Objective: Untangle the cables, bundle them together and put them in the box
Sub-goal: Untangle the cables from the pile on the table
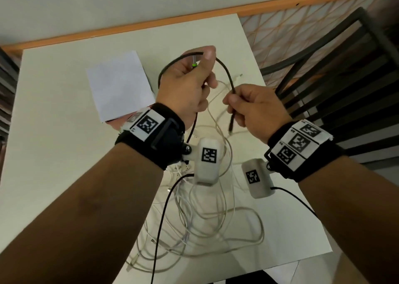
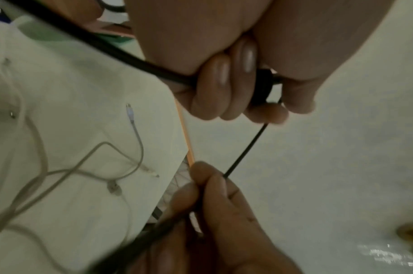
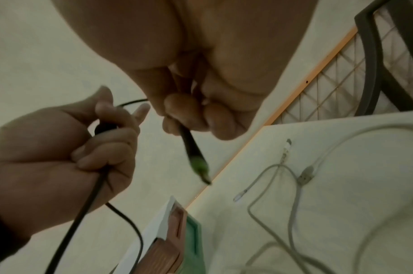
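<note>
Both hands are raised above the white table (image 1: 54, 145). My left hand (image 1: 187, 84) grips a looped black cable (image 1: 226, 71), with a green-tipped plug (image 1: 194, 64) poking up beside the thumb. In the left wrist view its fingers (image 2: 215, 92) curl round the black coil. My right hand (image 1: 252, 108) pinches the same cable near its other end. That end's green-banded plug (image 3: 197, 165) hangs below the fingers. A tangle of white cables (image 1: 205, 219) lies on the table beneath my wrists. The box (image 3: 175, 239), brown and green with a white flap (image 1: 121, 84), sits at the back left.
A dark slatted chair (image 1: 345, 71) stands off the table's right edge. An orange skirting strip (image 1: 129, 25) runs along the wall behind the table. Thin black leads (image 1: 164, 219) hang from the wrist cameras over the white cables.
</note>
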